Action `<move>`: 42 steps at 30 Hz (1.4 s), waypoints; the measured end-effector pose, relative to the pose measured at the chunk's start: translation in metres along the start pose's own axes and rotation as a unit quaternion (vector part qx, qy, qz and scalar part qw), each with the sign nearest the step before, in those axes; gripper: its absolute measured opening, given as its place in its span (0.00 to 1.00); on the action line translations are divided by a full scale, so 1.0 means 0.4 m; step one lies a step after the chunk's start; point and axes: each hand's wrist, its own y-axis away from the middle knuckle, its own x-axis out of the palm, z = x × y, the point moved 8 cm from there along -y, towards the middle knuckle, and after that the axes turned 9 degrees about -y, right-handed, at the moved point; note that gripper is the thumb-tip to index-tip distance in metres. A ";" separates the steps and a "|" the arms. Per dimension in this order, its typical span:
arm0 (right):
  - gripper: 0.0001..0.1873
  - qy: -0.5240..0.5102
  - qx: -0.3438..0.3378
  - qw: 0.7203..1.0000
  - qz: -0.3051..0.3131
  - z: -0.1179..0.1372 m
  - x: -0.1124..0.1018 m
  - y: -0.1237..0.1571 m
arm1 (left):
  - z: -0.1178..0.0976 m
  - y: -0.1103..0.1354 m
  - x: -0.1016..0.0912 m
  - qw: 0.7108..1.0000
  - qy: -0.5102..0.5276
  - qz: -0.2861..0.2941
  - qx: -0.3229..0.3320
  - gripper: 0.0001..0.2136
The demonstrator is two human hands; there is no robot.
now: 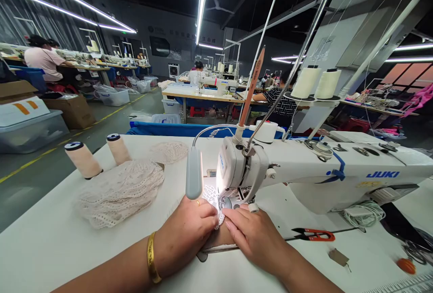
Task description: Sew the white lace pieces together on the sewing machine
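Note:
White eyelet lace (pixel 210 193) lies under the needle area of a white sewing machine (pixel 233 162), lit by a small grey lamp (pixel 194 173). My left hand (pixel 189 226), with a gold bangle at the wrist, is closed with its fingertips gripping the lace's near left edge. From the other side my right hand (pixel 254 235) pinches the lace's edge with thumb and forefinger close to the presser foot. Both hands rest low at the machine bed, nearly touching. The needle tip and the fabric beneath my fingers are partly hidden.
Left on the white table are a pile of cream lace (pixel 122 194) and thread cones (pixel 83 160). Red-handled thread snips (pixel 314 234), a small brown tag (pixel 338 257) and a coiled cable (pixel 363 214) lie right. Other people sit at machines beyond.

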 end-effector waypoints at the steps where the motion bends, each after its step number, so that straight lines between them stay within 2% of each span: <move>1: 0.13 -0.001 -0.009 1.000 0.002 0.003 0.001 0.003 | -0.003 0.002 0.000 1.000 0.004 -0.001 0.002 0.13; 5: 0.14 -0.002 -0.018 1.000 0.020 0.004 0.008 0.011 | -0.015 0.009 0.007 0.999 0.023 0.018 0.013 0.14; 11: 0.14 -0.002 -0.023 1.000 0.008 0.009 0.001 0.009 | -0.017 0.006 0.011 0.999 0.022 0.024 0.014 0.16; 29: 0.14 -0.009 0.025 1.000 -0.016 -0.014 -0.006 -0.016 | 0.027 -0.006 0.035 1.000 -0.018 0.022 0.012 0.14; 34: 0.14 0.006 0.012 0.999 -0.044 -0.010 -0.016 -0.011 | 0.028 -0.010 0.020 0.999 -0.003 0.041 -0.013 0.13; 37: 0.15 -0.002 -0.017 0.999 -0.049 0.020 -0.011 -0.010 | 0.048 -0.009 -0.001 0.998 0.019 0.030 -0.043 0.11; 40: 0.14 -0.023 -0.052 0.998 0.000 0.056 0.013 -0.013 | 0.085 -0.004 -0.018 0.996 0.011 0.015 -0.090 0.11; 42: 0.09 -0.011 -0.049 0.998 0.030 0.051 0.020 -0.013 | 0.106 0.000 -0.017 0.992 -0.001 0.043 -0.115 0.11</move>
